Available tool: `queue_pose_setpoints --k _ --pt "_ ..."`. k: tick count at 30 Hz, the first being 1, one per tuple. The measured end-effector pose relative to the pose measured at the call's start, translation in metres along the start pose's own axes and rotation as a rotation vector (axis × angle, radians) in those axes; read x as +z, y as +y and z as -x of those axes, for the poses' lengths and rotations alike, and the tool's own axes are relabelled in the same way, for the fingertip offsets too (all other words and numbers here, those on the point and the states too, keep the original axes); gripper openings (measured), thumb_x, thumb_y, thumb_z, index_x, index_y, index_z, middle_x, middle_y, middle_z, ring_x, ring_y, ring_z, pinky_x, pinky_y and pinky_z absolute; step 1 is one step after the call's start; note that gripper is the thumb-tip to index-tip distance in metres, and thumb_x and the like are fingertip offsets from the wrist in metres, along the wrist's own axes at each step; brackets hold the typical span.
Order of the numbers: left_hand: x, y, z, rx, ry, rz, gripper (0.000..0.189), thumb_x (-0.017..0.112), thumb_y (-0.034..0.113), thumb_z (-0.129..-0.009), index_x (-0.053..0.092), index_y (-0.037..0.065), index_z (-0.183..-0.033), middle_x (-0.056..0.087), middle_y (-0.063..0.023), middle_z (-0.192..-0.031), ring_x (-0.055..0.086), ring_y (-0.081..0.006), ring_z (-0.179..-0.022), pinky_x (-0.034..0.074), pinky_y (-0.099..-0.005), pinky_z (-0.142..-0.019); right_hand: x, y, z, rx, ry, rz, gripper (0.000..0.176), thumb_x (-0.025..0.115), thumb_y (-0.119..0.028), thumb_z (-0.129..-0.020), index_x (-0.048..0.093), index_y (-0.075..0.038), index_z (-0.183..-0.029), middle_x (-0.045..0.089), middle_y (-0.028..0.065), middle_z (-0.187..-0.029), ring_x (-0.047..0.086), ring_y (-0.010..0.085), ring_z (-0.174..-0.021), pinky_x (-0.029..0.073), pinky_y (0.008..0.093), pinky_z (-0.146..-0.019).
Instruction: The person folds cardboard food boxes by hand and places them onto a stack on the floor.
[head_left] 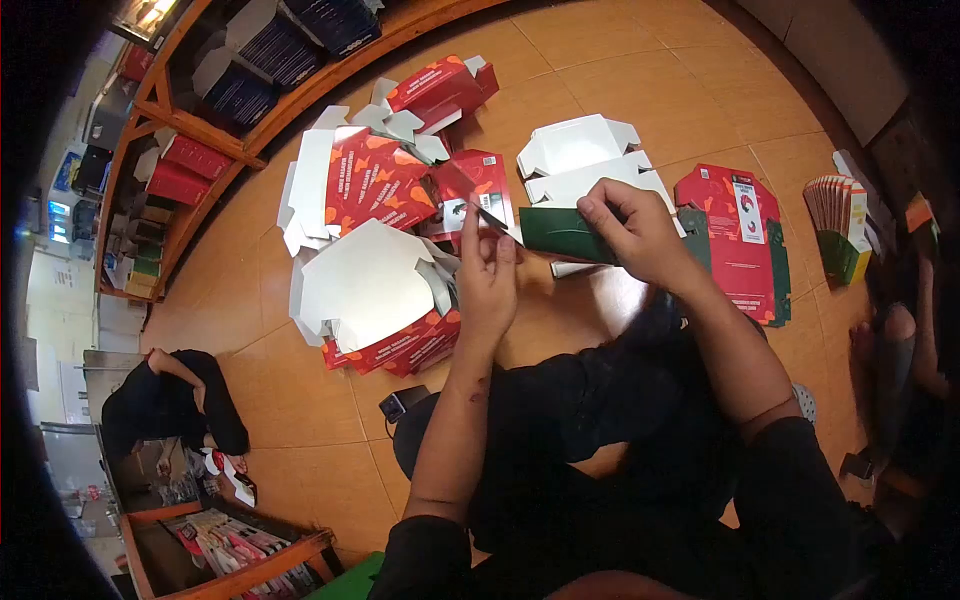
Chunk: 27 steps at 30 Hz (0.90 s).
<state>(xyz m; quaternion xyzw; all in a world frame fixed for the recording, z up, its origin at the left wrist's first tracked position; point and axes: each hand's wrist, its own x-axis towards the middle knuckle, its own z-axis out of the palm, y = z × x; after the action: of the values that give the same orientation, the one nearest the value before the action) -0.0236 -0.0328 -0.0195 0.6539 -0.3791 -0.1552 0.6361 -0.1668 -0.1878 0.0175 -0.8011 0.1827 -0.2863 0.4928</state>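
My right hand (640,232) pinches the dark green panel (565,234) of a folding carton, thumb on top. At the panel's left end, my left hand (487,280) has its index finger stretched upward and its other fingers curled at a narrow dark flap (492,217) with a white edge. Behind my left hand lies a pile of partly folded red cartons (380,180) with orange patterns and white insides. White unfolded cartons (580,150) lie just beyond my right hand. To the right is a stack of flat red cartons (735,240) with green side flaps.
Tiled floor (300,420) surrounds the cartons. A wooden shelf (290,100) with dark blue and red boxes runs along the upper left. Another person (180,400) crouches at the left; a person's legs (890,370) show at the right. A fan of yellow-green cartons (840,225) stands nearby.
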Motion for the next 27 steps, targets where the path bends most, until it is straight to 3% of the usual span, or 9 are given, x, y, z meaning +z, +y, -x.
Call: queue_pose_setpoints --k 4,8,10,12,14,18,22,25,27 --pt "-0.010 -0.006 -0.001 -0.067 -0.090 -0.030 0.021 0.055 0.015 -0.099 0.049 0.004 -0.115 0.053 -0.0006 -0.070 0.048 -0.0083 -0.063 0.040 -0.0257 -0.058 -0.001 -0.003 0.001 0.057 -0.039 0.010 0.029 0.058 -0.028 -0.095 0.062 -0.001 -0.083 0.060 0.0121 -0.064 0.055 0.0176 -0.058 0.043 0.0331 -0.057" --pt "-0.004 0.015 0.008 0.044 -0.096 -0.296 0.020 0.062 0.022 -0.095 0.058 0.003 -0.097 0.042 -0.0021 -0.059 0.040 -0.0093 -0.054 0.034 -0.0282 -0.051 0.004 -0.002 0.003 -0.014 -0.124 0.130 0.029 0.059 -0.028 -0.092 0.061 -0.002 -0.081 0.060 0.0156 -0.065 0.057 0.0282 -0.057 0.043 0.0374 -0.057" --pt "0.000 0.011 0.009 0.002 -0.024 -0.319 0.019 0.063 0.021 -0.094 0.058 0.002 -0.095 0.041 -0.0020 -0.059 0.040 -0.0092 -0.054 0.034 -0.0280 -0.051 0.004 -0.005 0.004 -0.019 -0.153 0.154 0.028 0.060 -0.028 -0.091 0.061 -0.002 -0.080 0.060 0.0167 -0.065 0.057 0.0314 -0.058 0.043 0.0386 -0.058" --pt "0.003 0.009 0.008 -0.037 0.055 -0.341 0.019 0.064 0.020 -0.094 0.058 0.002 -0.094 0.041 -0.0019 -0.058 0.039 -0.0091 -0.054 0.033 -0.0277 -0.051 0.004 -0.005 0.003 -0.003 -0.169 0.157 0.028 0.058 -0.025 -0.094 0.061 0.000 -0.082 0.054 0.0102 -0.062 0.048 0.0144 -0.057 0.040 0.0316 -0.056" --pt "0.006 0.009 0.007 -0.040 0.187 -0.190 0.019 0.064 0.019 -0.094 0.058 0.001 -0.091 0.043 -0.0001 -0.058 0.039 -0.0086 -0.054 0.033 -0.0268 -0.050 0.006 -0.003 0.003 0.004 -0.157 0.142 0.028 0.058 -0.025 -0.094 0.060 0.000 -0.082 0.054 0.0105 -0.061 0.048 0.0143 -0.057 0.040 0.0318 -0.055" --pt "0.006 0.007 0.014 0.098 0.065 -0.377 0.018 0.062 0.018 -0.096 0.057 0.001 -0.094 0.048 0.0018 -0.063 0.040 -0.0069 -0.054 0.033 -0.0251 -0.050 0.007 0.000 0.004 -0.025 -0.167 0.141 0.029 0.058 -0.025 -0.095 0.060 0.000 -0.081 0.054 0.0077 -0.062 0.046 0.0120 -0.059 0.039 0.0308 -0.056" --pt "0.008 0.003 0.012 -0.040 0.221 0.242 0.013 0.055 0.017 -0.100 0.055 0.003 -0.099 0.050 0.0032 -0.069 0.040 -0.0044 -0.054 0.034 -0.0220 -0.050 0.005 0.006 0.001 0.087 -0.037 0.027 0.030 0.058 -0.024 -0.097 0.055 -0.002 -0.077 0.049 -0.0009 -0.065 0.042 0.0075 -0.065 0.038 0.0274 -0.058" --pt "0.007 0.005 0.008 -0.110 0.207 0.440 0.010 0.055 0.013 -0.100 0.053 0.003 -0.098 0.044 0.0053 -0.070 0.034 -0.0022 -0.055 0.031 -0.0197 -0.051 0.000 0.018 -0.004 0.143 0.062 0.085 0.033 0.059 -0.031 -0.094 0.062 -0.001 -0.081 0.059 0.0122 -0.066 0.052 0.0187 -0.059 0.043 0.0343 -0.059" --pt "-0.002 -0.002 0.005 0.070 0.077 0.109 0.011 0.060 0.012 -0.097 0.057 0.001 -0.098 0.041 0.0067 -0.070 0.032 -0.0016 -0.057 0.028 -0.0199 -0.052 -0.002 0.015 -0.004 0.201 0.000 0.103 0.033 0.058 -0.030 -0.094 0.062 0.000 -0.080 0.060 0.0124 -0.067 0.052 0.0189 -0.060 0.043 0.0344 -0.060"
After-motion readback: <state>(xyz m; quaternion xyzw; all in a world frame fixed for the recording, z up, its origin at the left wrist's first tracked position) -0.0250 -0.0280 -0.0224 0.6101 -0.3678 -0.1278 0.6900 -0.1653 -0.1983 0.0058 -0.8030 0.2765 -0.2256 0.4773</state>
